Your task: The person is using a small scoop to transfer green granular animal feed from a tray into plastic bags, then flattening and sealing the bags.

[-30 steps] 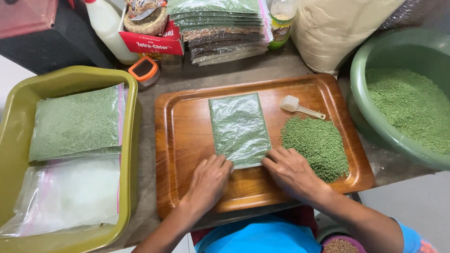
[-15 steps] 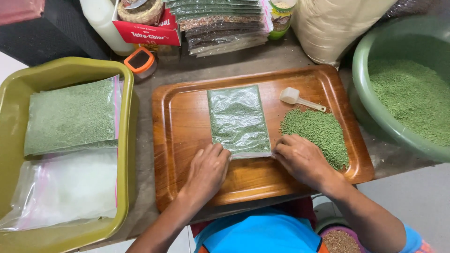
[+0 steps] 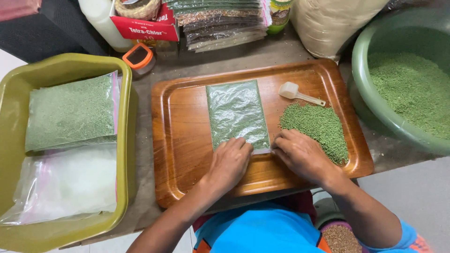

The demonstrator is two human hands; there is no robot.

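A clear plastic bag filled with green granules lies flat in the middle of a wooden tray. My left hand presses on the bag's near edge with fingers together. My right hand pinches the bag's near right corner. A loose heap of green granules sits on the tray just right of the bag, touching my right hand. A small white plastic scoop lies beyond the heap.
An olive tub at left holds a filled bag of granules and empty clear bags. A green basin of granules stands at right. Stacked packets, a white bottle, a red box and a pale sack line the far edge.
Both hands have stayed at the bag's near edge; the left hand slid slightly rightward along it. The camera view shifted a little.
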